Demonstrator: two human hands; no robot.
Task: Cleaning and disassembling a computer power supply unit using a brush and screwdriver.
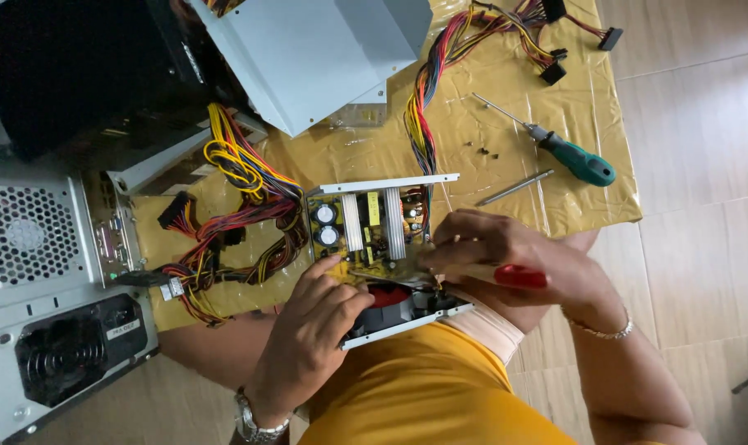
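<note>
An opened power supply unit [374, 227] with a yellow circuit board, two black capacitors and silver heat sinks lies on a yellow plastic sheet [506, 124]. My left hand [312, 330] grips its near left edge, the forefinger touching the board. My right hand [514, 259] holds a red-handled screwdriver [518, 276] against the board's near right side; the tip is hidden by my fingers. A red fan [390, 297] shows under the board.
A computer case [52, 272] with a mounted power supply stands at left. A grey metal cover [316, 49] lies at the back. Bundles of coloured cables [234, 206] spread around. A green-handled screwdriver [580, 161], a metal rod [514, 188] and small screws [481, 150] lie at right.
</note>
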